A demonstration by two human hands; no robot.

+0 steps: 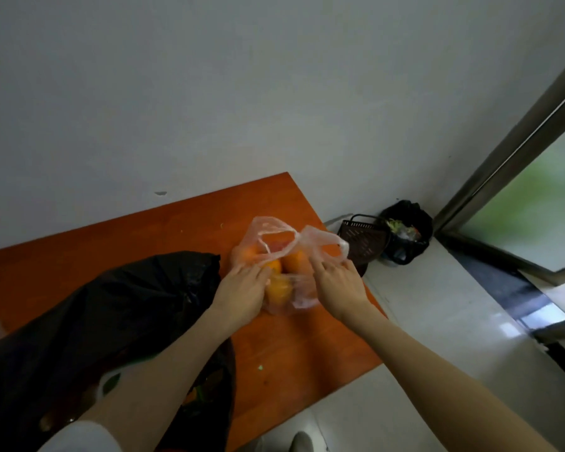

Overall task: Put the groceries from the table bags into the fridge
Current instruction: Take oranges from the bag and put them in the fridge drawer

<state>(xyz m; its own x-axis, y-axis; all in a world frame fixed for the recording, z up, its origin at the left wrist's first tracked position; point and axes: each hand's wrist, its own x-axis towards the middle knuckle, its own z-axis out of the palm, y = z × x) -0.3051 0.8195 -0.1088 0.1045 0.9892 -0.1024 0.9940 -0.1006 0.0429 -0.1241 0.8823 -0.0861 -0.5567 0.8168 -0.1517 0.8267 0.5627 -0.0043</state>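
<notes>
Black bag [105, 327] nearest; left hand [242, 288] clamps the clear bag [302, 296]; right hand [338, 280] pinches its handle [323, 241]; spread wide, then lift oranges [276, 288] singly

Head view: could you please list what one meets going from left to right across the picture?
Black bag → left hand → clear bag of oranges → right hand → brown basket → bin with black liner → window frame.
</notes>
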